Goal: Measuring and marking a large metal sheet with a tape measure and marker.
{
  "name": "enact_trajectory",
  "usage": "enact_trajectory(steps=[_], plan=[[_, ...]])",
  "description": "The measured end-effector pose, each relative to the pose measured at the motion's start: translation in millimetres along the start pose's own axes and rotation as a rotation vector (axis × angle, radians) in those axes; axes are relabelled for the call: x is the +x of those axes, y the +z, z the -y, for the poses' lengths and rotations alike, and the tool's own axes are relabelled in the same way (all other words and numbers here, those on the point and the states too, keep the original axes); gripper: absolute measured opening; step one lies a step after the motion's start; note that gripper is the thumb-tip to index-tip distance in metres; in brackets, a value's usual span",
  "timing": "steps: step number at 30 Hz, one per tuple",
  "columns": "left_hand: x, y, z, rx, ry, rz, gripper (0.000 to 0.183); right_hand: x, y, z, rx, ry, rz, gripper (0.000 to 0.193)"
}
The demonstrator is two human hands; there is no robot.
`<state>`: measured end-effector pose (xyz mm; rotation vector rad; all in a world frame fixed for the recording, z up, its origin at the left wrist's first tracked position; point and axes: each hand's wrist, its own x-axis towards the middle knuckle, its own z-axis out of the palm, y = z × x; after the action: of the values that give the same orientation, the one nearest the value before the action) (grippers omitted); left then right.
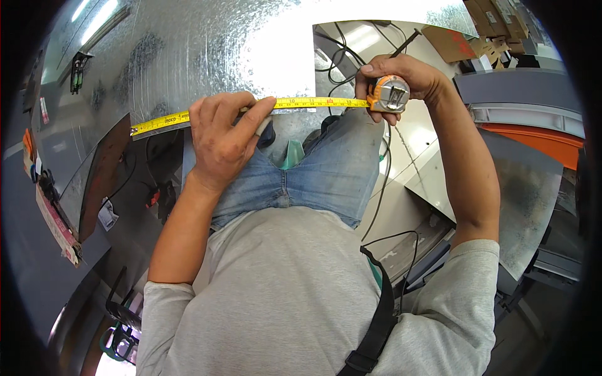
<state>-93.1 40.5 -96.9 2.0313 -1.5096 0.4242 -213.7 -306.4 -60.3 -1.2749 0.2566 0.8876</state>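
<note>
A yellow tape measure blade point(157, 123) stretches along the near edge of a shiny metal sheet point(188, 56). Its hooked end sits at the sheet's left corner. My left hand point(222, 135) is closed over the blade at that edge, thumb and fingers pinching it; a short pale stick-like piece point(263, 127) shows beneath the fingers. Just past the sheet's right edge, my right hand point(407, 75) grips the orange and silver tape measure case point(389, 94). A thin dark rod point(407, 42) sticks out above that hand; whether it is held is unclear.
Black cables point(342, 50) lie on the floor beyond the sheet's right side. Cardboard boxes point(492, 22) stand at the far right, above grey and orange panels point(533, 147). A dark bench surface point(37, 250) with a long narrow box point(58, 225) is at left.
</note>
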Motion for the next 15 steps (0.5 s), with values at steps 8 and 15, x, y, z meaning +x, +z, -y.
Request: enact_trajectory(steps=[8, 15], plan=[[1.3, 2.1, 1.8, -0.007, 0.020, -0.041, 0.040, 1.5, 0.0, -0.4, 0.004, -0.008, -0.005, 0.057], [2.1, 0.8, 2.5, -0.012, 0.031, -0.028, 0.040, -1.6, 3.9, 0.6, 0.000, 0.008, -0.054, 0.060]])
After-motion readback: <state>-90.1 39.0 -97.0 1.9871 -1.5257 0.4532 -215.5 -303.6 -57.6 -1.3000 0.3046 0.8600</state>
